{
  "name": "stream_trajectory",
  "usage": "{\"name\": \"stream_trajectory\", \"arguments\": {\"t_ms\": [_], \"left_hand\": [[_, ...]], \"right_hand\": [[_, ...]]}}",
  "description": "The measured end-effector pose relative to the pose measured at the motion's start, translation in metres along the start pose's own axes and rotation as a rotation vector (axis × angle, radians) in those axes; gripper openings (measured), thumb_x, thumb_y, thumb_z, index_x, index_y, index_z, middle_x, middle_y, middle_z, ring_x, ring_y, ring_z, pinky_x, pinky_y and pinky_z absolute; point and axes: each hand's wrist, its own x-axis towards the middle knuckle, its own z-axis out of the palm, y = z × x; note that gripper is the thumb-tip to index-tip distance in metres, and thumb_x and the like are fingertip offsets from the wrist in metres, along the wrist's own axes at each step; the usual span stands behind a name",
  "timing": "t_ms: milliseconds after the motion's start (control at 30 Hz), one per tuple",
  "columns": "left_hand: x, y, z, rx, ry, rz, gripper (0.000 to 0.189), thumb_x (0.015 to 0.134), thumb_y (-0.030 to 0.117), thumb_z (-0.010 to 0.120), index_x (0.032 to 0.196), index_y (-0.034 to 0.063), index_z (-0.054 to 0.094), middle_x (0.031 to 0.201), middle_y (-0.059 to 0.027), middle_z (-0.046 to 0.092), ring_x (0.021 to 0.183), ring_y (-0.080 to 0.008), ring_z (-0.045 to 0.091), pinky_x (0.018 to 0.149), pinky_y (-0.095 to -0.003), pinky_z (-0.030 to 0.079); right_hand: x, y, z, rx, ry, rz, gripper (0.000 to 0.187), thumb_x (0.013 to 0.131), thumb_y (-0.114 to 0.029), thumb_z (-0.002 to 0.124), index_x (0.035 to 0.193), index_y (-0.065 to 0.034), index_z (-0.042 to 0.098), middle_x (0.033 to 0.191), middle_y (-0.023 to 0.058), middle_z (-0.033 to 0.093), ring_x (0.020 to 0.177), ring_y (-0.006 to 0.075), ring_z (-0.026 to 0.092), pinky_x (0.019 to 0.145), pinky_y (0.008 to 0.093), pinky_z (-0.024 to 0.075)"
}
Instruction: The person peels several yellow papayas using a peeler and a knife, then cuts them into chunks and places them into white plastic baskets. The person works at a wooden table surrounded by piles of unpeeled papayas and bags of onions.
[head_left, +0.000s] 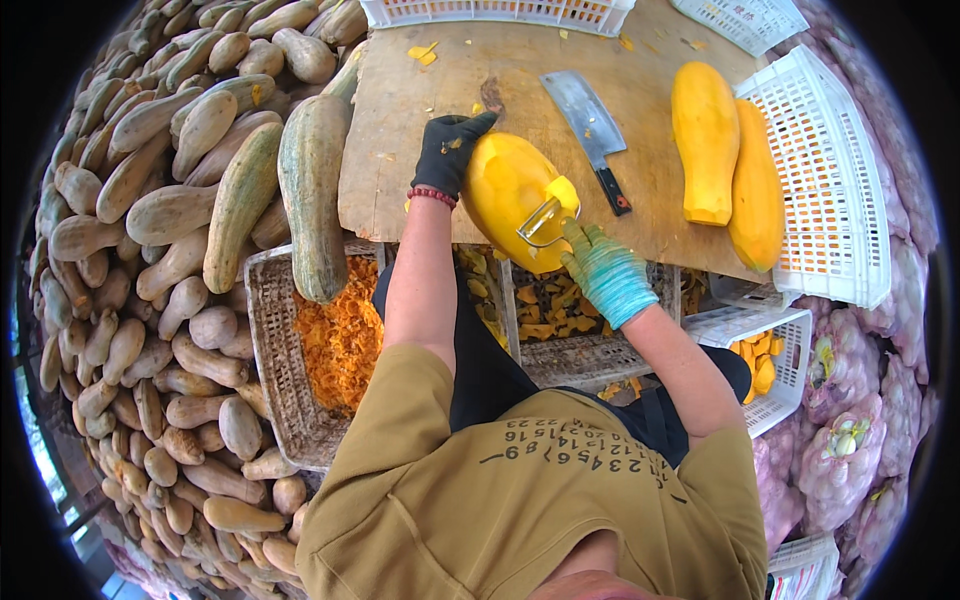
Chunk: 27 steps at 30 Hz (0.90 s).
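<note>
My left hand (451, 154), in a black glove, grips the far end of a peeled yellow pumpkin (502, 176). The pumpkin rests tilted at the near edge of a wooden board (442, 82). In a turquoise glove, my right hand (604, 266) holds a metal peeler (541, 223) against the pumpkin's near side. A curl of yellow peel (562, 193) sits on the peeler's blade; the peeler's handle is mostly hidden by my fingers. To the right of the pumpkin lies a cleaver (585, 112) with a black handle.
Two peeled squashes (705, 142) lie at the board's right, beside a white plastic crate (821, 172). Unpeeled squashes (180, 202) are heaped at left. Below the board stand a crate of orange pulp (337, 345), a crate of peelings (559, 307) and a crate of cut pieces (761, 364).
</note>
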Motion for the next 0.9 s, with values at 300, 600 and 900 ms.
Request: {"name": "stream_trajectory", "arguments": {"t_ms": [300, 600, 900], "left_hand": [[0.006, -0.004, -0.004, 0.007, -0.013, -0.014, 0.028, 0.081, 0.023, 0.069, 0.079, -0.0043, 0.066, 0.071, -0.0077, 0.066, 0.060, -0.0143, 0.060, 0.056, -0.0267, 0.047], [-0.003, 0.007, 0.001, -0.031, -0.115, 0.051, 0.031, 0.078, 0.025, 0.073, 0.076, -0.0046, 0.067, 0.067, -0.0056, 0.064, 0.057, -0.0103, 0.055, 0.054, -0.0265, 0.044], [-0.011, 0.008, 0.006, 0.096, -0.179, 0.007, 0.024, 0.079, 0.020, 0.072, 0.078, -0.0030, 0.068, 0.069, -0.0056, 0.065, 0.059, -0.0122, 0.059, 0.057, -0.0246, 0.047]], "right_hand": [[-0.071, -0.003, -0.007, 0.260, -0.171, 0.203, 0.054, 0.085, -0.035, 0.057, 0.131, -0.0095, 0.044, 0.114, 0.0202, 0.057, 0.087, 0.0341, 0.064, 0.073, 0.0448, 0.0524], [0.096, 0.017, -0.038, 0.639, 0.078, -0.070, 0.047, 0.082, -0.033, 0.065, 0.122, -0.0093, 0.056, 0.108, 0.0175, 0.060, 0.096, 0.0317, 0.060, 0.083, 0.0389, 0.0478], [-0.012, 0.032, 0.029, 0.595, 0.047, 0.085, 0.049, 0.082, -0.032, 0.066, 0.126, -0.0118, 0.055, 0.111, 0.0132, 0.061, 0.097, 0.0275, 0.061, 0.085, 0.0332, 0.0492]]}}
